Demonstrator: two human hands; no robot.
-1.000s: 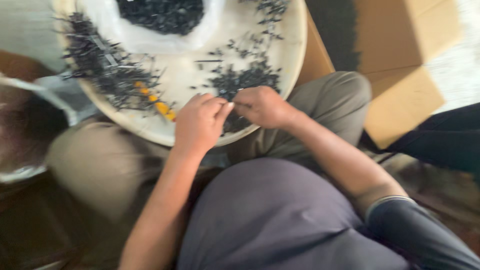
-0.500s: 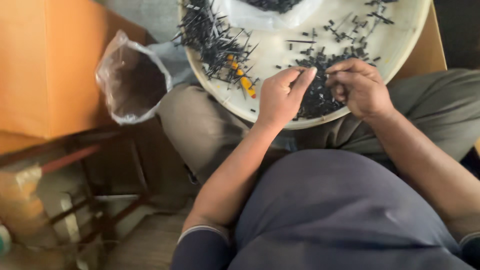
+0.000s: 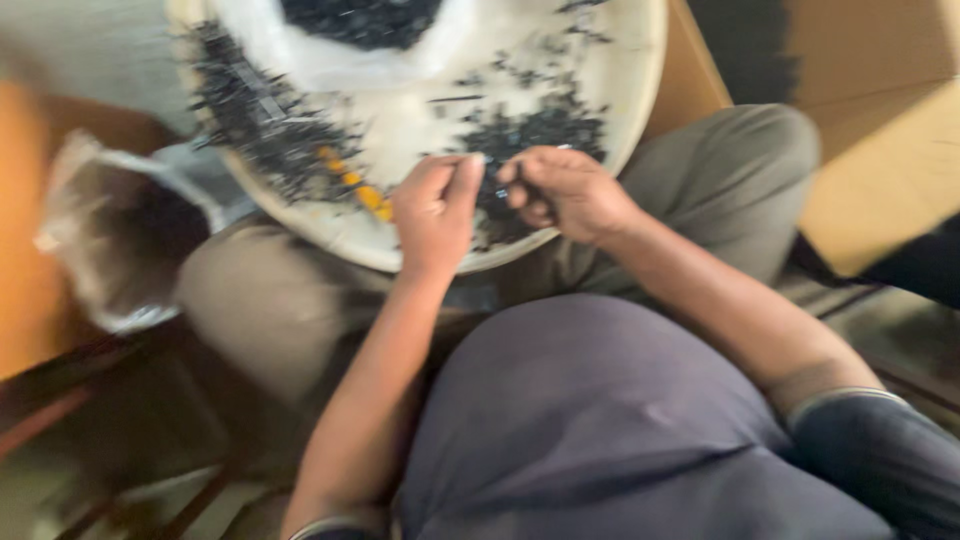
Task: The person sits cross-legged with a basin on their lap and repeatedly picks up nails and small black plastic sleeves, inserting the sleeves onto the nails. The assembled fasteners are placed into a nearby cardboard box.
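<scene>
Small black pieces [image 3: 540, 130] lie heaped on the round tray [image 3: 640, 90] across our lap. Our left hand [image 3: 435, 210] and right hand [image 3: 565, 190] meet at the tray's near rim, fingers pinched on something tiny; blur hides what.

1. Head view, the only camera: worn on the person's head, it looks steeply down over the chest and lap.
2. Facing: forward and downward. The round tray [image 3: 640, 90] resting on the knees fills the upper centre of the frame; the torso fills the lower centre.
3. Nearness: close. Both hands, left [image 3: 435, 210] and right [image 3: 565, 190], lie just above mid-frame, and the forearms run in from the bottom edge.
4. Sharpness: the picture is blurred throughout.
</scene>
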